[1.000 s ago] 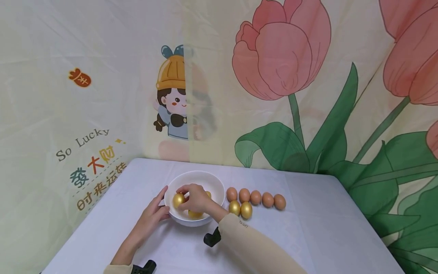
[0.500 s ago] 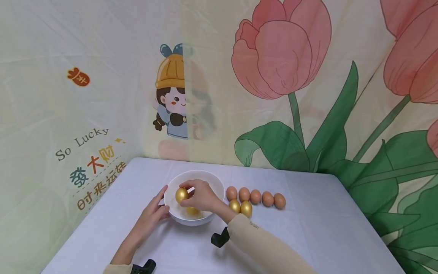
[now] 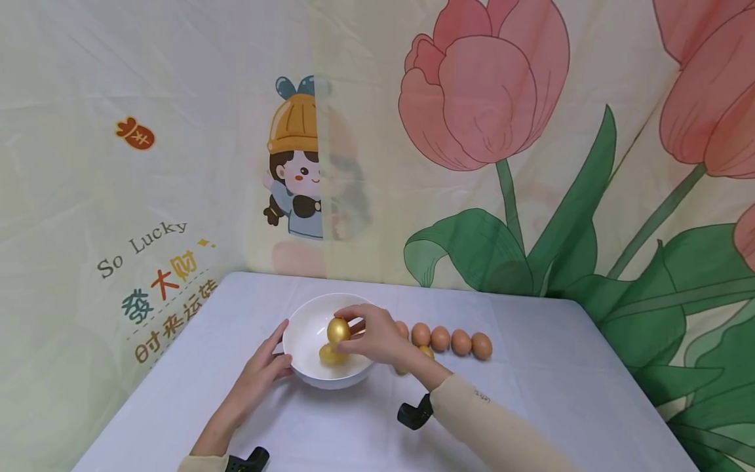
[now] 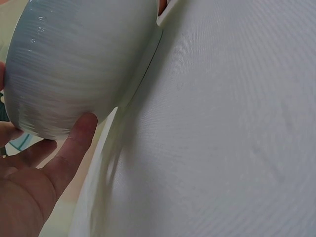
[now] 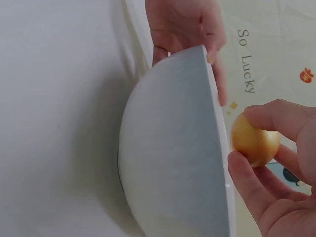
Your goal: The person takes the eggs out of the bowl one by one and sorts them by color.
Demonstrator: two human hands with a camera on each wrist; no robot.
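The left hand (image 3: 267,362) rests against the left side of a white bowl (image 3: 297,303), its fingers and thumb spread on the outer wall. In the left wrist view its thumb lies straight against the bowl's side. The right hand (image 3: 377,333) pinches a golden egg (image 3: 338,331) between thumb and fingertips, over the bowl in the head view. The right wrist view shows this golden egg (image 5: 254,140) close to the rim. Inside the bowl lies at least one more golden egg (image 3: 331,354), partly covered by the right hand.
Right of the bowl, several brown eggs (image 3: 440,338) form a row on the white-covered table (image 3: 566,393). Before them lie golden eggs (image 3: 426,352), largely hidden by the right arm. A printed cloth (image 3: 366,262) hangs behind the table.
My right hand has lifted the golden egg from the bowl's left part and carried it rightward. The left hand and the bowl stay in place.
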